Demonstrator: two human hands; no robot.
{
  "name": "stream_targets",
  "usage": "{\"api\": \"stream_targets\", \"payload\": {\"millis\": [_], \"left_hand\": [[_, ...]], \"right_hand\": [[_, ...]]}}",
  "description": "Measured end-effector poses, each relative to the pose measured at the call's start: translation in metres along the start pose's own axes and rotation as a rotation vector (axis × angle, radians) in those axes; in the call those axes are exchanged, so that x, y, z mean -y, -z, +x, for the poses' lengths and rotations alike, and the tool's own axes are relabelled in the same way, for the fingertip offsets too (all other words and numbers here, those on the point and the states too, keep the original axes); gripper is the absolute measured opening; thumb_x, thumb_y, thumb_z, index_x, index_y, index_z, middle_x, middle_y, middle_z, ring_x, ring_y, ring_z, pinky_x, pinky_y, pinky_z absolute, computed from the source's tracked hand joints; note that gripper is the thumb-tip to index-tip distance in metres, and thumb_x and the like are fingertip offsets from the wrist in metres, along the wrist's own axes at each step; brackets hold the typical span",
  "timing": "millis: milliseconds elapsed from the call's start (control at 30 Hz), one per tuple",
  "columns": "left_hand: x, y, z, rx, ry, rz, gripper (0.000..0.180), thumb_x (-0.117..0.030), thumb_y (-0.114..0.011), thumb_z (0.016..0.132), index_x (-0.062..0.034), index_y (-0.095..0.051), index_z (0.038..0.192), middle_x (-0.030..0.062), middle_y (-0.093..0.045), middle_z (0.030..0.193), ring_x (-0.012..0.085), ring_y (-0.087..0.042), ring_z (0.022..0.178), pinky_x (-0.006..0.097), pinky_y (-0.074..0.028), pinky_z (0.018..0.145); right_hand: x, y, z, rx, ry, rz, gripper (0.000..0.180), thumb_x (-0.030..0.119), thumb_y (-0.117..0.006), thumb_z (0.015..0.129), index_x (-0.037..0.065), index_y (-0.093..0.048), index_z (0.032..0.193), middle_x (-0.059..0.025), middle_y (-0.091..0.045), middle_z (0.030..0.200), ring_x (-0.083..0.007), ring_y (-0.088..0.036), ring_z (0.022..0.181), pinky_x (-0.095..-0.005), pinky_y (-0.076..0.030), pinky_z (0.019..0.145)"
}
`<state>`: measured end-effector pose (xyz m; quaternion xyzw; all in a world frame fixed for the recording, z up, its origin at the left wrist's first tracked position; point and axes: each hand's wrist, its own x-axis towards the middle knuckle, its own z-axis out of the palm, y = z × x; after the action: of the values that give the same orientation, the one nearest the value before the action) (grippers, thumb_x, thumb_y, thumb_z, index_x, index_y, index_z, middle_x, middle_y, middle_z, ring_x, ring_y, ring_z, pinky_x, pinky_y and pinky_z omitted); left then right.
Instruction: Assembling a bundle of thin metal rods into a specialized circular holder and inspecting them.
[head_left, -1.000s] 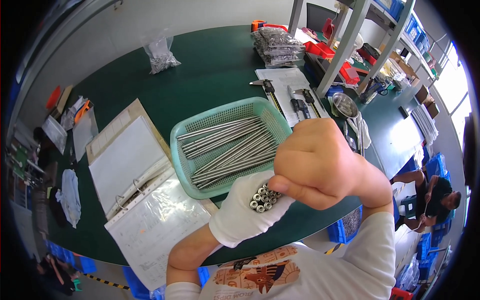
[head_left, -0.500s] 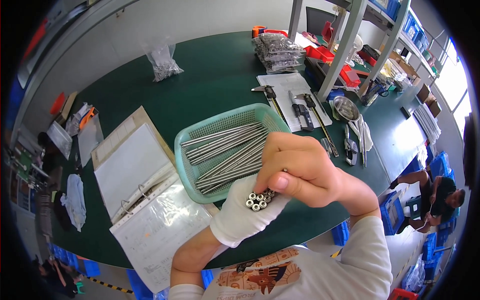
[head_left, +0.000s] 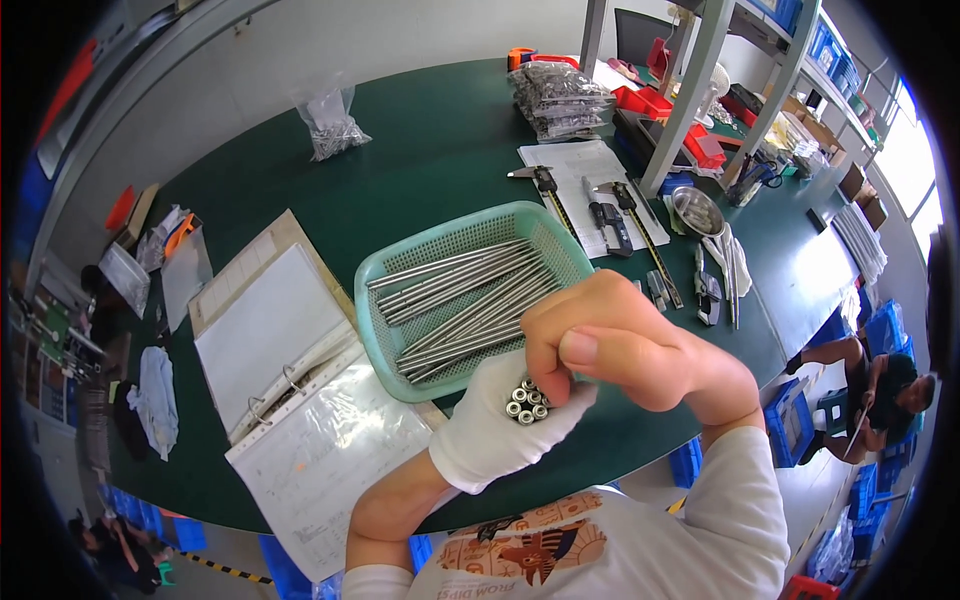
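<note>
My left hand (head_left: 490, 430), in a white glove, is closed around a bundle of slim metal rods (head_left: 526, 402). The hollow round ends of several rods face up, and the glove hides the rest of their length. Over them my bare right hand (head_left: 625, 345) is curled, its index finger bent down at the rod ends and its thumb above. Whatever is between those fingers is hidden. Just beyond both hands sits a light green perforated basket (head_left: 375, 345) with many long metal rods (head_left: 455, 285) lying in it.
An open ring binder (head_left: 270, 330) lies left of the basket. Calipers (head_left: 640, 235) and a micrometer (head_left: 707, 290) rest to the right, near a metal bowl (head_left: 697, 212). Bagged parts (head_left: 560, 100) are stacked at the back. A shelf post (head_left: 690, 100) rises at right; another person (head_left: 890, 400) sits beyond.
My right hand has shifted slightly right, its thumb lifting away from the rod ends while the index finger stays bent at them. The left hand still grips the bundle.
</note>
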<state>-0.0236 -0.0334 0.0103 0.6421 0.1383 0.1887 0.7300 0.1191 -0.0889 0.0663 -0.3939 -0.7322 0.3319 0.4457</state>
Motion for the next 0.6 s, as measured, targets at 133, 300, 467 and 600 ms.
{"api": "stream_targets", "payload": {"millis": [133,300,467,600], "left_hand": [[0.005,-0.002,-0.001,-0.013,-0.137,-0.007,0.01,-0.007,-0.064,0.079,-0.0014,-0.056,0.081,0.0011,-0.057,0.068,0.0077,-0.053,0.058,0.024,-0.041,0.052],[0.017,0.0,0.003,-0.066,-0.306,0.068,0.01,-0.008,-0.064,0.079,-0.0017,-0.057,0.083,0.0017,-0.057,0.067,0.0081,-0.052,0.057,0.025,-0.041,0.053],[0.0,0.001,0.001,0.06,-0.1,-0.029,0.012,-0.008,-0.065,0.078,-0.0015,-0.057,0.083,0.0029,-0.054,0.063,0.0083,-0.047,0.055,0.025,-0.04,0.052],[0.015,0.003,0.004,-0.001,-0.276,0.15,0.01,-0.008,-0.064,0.079,-0.0018,-0.057,0.082,0.0013,-0.054,0.062,0.0072,-0.047,0.054,0.024,-0.039,0.051]], "right_hand": [[-0.006,-0.01,0.002,-0.161,0.1,-0.089,0.027,0.02,-0.045,0.082,0.001,-0.06,0.07,-0.0085,-0.051,0.059,-0.0227,-0.049,0.053,-0.0301,-0.037,0.048],[-0.004,-0.003,0.0,-0.244,0.311,-0.605,0.009,0.009,-0.056,0.074,0.004,-0.061,0.068,-0.0048,-0.049,0.056,-0.0207,-0.044,0.043,-0.0293,-0.033,0.04],[0.003,0.011,-0.005,-0.203,0.397,-0.925,0.014,0.013,-0.059,0.072,0.006,-0.054,0.061,-0.0027,-0.042,0.052,-0.018,-0.035,0.036,-0.0304,-0.026,0.035],[0.008,0.008,0.001,-0.161,0.36,-0.802,0.02,0.012,-0.063,0.068,0.007,-0.048,0.057,-0.0031,-0.041,0.054,-0.0223,-0.041,0.039,-0.0329,-0.029,0.036]]}}
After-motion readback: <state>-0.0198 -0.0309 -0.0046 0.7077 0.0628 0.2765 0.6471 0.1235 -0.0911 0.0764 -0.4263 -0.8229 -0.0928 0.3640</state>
